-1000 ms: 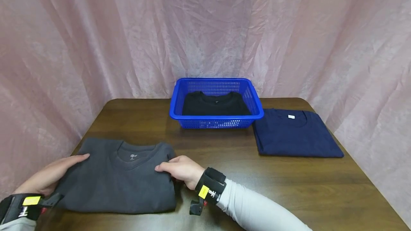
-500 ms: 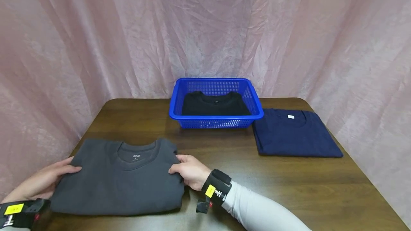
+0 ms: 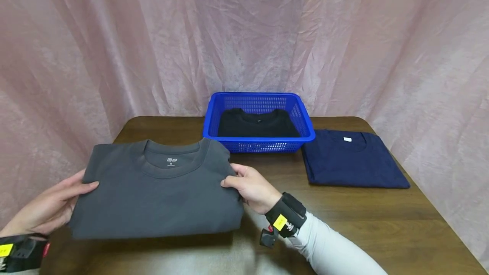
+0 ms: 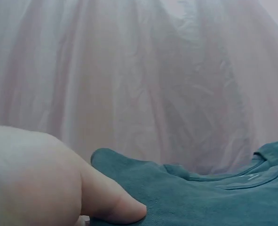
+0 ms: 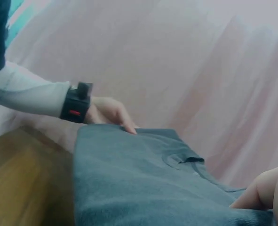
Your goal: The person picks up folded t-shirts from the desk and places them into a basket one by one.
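Note:
A folded dark grey T-shirt [image 3: 160,198] with a round neckline hangs above the table between both hands. My left hand [image 3: 57,200] grips its left edge, thumb on top and the other fingers underneath. On the opposite edge my right hand [image 3: 254,186] pinches the cloth, its thumb lying over the front. In the left wrist view the left thumb [image 4: 110,202] presses on the shirt [image 4: 200,202]. The right wrist view shows the shirt [image 5: 129,174] stretched between the left hand [image 5: 109,113] and the right hand [image 5: 266,188]. The fingers under the cloth are hidden.
A blue plastic basket [image 3: 259,140] with a folded black T-shirt [image 3: 257,125] inside stands at the back of the wooden table [image 3: 344,224]. Right of it lies a folded navy T-shirt [image 3: 351,162] with a white label. A pink curtain [image 3: 252,33] hangs behind.
Both hands have lifted the grey T-shirt off the table and carried it slightly to the right and toward the basket. The basket and the navy T-shirt stay in place.

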Tool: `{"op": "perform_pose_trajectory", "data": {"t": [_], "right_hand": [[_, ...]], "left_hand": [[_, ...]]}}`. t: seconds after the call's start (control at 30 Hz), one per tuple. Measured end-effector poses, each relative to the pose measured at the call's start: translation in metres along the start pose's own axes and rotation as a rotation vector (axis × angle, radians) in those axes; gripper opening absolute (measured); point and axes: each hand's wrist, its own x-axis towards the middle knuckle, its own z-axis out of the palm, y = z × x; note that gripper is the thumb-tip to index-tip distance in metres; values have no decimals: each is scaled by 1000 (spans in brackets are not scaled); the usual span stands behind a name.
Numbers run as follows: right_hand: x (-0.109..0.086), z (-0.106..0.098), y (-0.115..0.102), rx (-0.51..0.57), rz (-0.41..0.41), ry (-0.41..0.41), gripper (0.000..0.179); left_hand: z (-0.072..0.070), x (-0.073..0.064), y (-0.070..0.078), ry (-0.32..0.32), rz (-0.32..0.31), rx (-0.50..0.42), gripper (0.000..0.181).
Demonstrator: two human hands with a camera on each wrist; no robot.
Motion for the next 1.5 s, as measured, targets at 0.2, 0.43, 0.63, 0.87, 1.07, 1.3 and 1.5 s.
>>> {"op": "perform_pose_trajectory", "data": {"t": [0.2,0.43,0.63,0.87,1.07,1.3,1.5], "right_hand": [[-14,-17,-21,-10,-24,-1,47],[-32,-43,-39,19,-68,-12,48],[-48,-65,-54,-13,-77,35,44],[-63,-87,-65,-13,-89,92,41],[-76,-106,-73,-25,-85,161,43],[-87,-125,-82,-45,-72,252,51],[-87,-143,-89,-25,-47,301,50]], "left_hand": [[21,22,-1,-28,25,9,62],[41,54,-6,-97,76,-43,60],[57,86,-11,-105,105,4,58],[72,120,-16,-22,96,70,58],[81,149,-24,2,87,96,56],[87,179,-31,30,73,82,55],[86,203,-36,8,68,27,55]]}}
